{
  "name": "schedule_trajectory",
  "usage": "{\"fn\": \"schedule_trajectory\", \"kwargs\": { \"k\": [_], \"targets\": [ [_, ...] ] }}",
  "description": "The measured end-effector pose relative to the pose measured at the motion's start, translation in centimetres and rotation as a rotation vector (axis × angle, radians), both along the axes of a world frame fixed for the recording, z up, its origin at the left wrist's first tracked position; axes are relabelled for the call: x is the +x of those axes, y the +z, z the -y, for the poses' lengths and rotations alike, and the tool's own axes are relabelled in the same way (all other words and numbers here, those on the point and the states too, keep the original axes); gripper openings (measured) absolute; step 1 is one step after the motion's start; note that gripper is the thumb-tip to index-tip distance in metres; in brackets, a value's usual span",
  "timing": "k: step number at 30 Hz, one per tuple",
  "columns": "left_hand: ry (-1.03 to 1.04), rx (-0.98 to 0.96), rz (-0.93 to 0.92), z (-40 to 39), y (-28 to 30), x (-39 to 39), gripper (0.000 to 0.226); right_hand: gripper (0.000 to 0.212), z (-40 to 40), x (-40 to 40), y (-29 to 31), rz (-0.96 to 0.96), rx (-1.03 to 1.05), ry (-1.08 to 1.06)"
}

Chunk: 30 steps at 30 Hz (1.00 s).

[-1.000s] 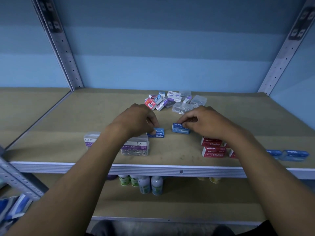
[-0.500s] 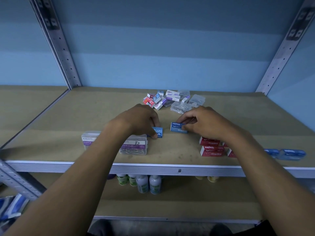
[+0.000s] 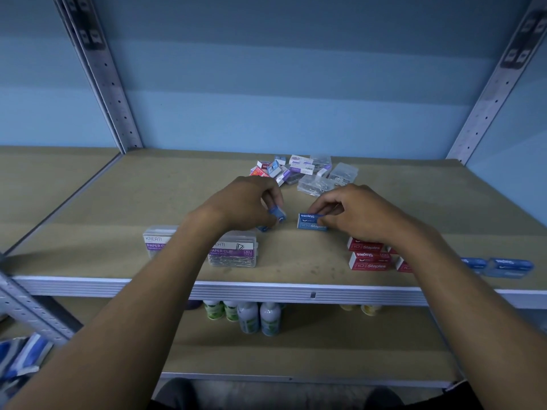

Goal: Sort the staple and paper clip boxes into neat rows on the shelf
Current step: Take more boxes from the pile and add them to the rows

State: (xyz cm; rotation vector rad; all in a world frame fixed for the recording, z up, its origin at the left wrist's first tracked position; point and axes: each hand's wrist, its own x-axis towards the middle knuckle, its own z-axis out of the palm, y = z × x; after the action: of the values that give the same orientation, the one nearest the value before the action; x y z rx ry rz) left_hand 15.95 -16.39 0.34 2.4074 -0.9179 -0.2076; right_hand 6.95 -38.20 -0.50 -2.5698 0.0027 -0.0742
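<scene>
While the left hand (image 3: 251,202) pinches one blue staple box (image 3: 277,215) clear of the shelf (image 3: 296,288), the right hand (image 3: 355,214) pinches another (image 3: 310,222) flat (presumably for aligning).

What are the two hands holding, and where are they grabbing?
Each holds a blue staples box: left hand pinches a tilted one at its end; right hand grips another by its right end.

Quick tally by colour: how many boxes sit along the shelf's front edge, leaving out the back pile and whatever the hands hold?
Clear paper clip boxes: 2
Red staple boxes: 4, two partly hidden
Blue staple boxes: 2
Total: 8
</scene>
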Motion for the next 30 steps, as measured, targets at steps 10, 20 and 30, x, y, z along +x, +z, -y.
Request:
{"fn": "schedule_trajectory", "kwargs": {
  "k": [10, 20, 30],
  "targets": [
    [0.023, -0.081, -0.011, -1.0, 0.4, 0.2, 0.022, 0.022, 0.1, -0.2, 0.0, 0.008, -0.018, -0.012],
    [0.047, 0.137, 0.048, -1.8, -0.3, 0.5, 0.020, 0.021, -0.3, -0.2, -0.1, 0.005, -0.033, -0.015],
    [0.039, -0.004, 0.187, -0.2, 0.0, -0.6, 0.015, 0.019, 0.8, -1.1, 0.5, 0.068, -0.047, -0.067]
  ]
}}
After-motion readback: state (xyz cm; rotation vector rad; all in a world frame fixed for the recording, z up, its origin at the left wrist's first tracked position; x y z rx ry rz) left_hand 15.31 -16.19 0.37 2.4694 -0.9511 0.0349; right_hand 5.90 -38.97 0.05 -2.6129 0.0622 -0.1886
